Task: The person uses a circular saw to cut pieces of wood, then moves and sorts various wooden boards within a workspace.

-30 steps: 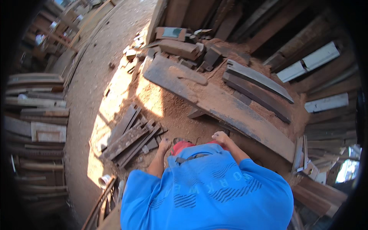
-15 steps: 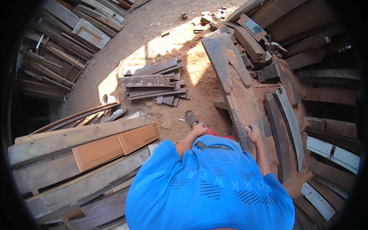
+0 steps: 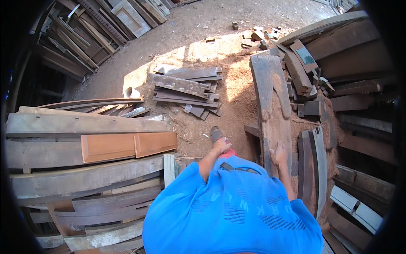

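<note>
My right hand [image 3: 278, 153] lies on the near end of a long grey weathered plank [image 3: 267, 91] dusted with sawdust; its fingers are curled and I cannot see whether they grip the wood. My left hand [image 3: 220, 146] hangs in a loose fist by my red shorts [image 3: 228, 153], with nothing visible in it. Just ahead of that hand is my sandalled foot [image 3: 215, 133] on the sawdust ground. My blue shirt [image 3: 232, 211] fills the lower middle and hides my legs.
A tall stack of old boards with two orange panels [image 3: 127, 146] stands at my left. Loose short planks [image 3: 186, 89] lie ahead on the dirt. Curved beams [image 3: 315, 165] and offcut blocks [image 3: 300, 55] crowd the right. More timber leans at the back left [image 3: 84, 38].
The view has swung left, bringing the board stack into sight at my left. My right hand has stayed on the long plank and my left hand has stayed by my shorts.
</note>
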The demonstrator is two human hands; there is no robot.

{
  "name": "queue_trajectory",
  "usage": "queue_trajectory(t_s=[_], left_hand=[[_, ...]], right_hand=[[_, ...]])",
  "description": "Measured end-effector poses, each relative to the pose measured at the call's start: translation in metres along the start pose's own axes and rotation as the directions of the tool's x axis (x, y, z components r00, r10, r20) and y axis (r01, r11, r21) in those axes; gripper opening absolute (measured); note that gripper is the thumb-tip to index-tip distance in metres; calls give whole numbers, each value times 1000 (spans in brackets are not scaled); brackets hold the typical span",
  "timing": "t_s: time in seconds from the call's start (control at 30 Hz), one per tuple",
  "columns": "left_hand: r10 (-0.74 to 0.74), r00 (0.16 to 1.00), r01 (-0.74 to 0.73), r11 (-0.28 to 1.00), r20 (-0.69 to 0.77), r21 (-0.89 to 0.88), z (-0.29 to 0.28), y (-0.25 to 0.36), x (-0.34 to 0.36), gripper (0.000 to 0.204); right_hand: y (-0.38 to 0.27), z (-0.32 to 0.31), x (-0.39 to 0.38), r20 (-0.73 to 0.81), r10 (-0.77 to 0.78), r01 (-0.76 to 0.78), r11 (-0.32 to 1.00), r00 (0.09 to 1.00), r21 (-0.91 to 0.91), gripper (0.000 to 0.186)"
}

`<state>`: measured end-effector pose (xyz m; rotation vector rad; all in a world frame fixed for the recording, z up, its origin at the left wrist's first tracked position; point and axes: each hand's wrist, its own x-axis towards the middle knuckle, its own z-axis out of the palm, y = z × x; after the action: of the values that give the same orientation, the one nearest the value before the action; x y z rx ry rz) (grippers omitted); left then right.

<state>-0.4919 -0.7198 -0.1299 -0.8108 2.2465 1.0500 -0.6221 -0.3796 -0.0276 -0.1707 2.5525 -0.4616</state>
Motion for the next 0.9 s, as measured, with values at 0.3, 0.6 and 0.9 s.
queue_trajectory(t_s=[0.3,0.6,0.9], left_hand=[[-219,948,251,961,232,-118,-95,-25,82,63],[-384,921,383,860,68,-337,-190,-179,243,73],[-609,793,359,483,-12,-798,-231,-295,424,95]], right_hand=[[-197,-102,143,-365,-219,194,975,905,-105,73],[-293,-100,376,-449,-15,-134,945,893,-298,94],[-307,-93,385,-454,-134,-37,937,881,-347,76]])
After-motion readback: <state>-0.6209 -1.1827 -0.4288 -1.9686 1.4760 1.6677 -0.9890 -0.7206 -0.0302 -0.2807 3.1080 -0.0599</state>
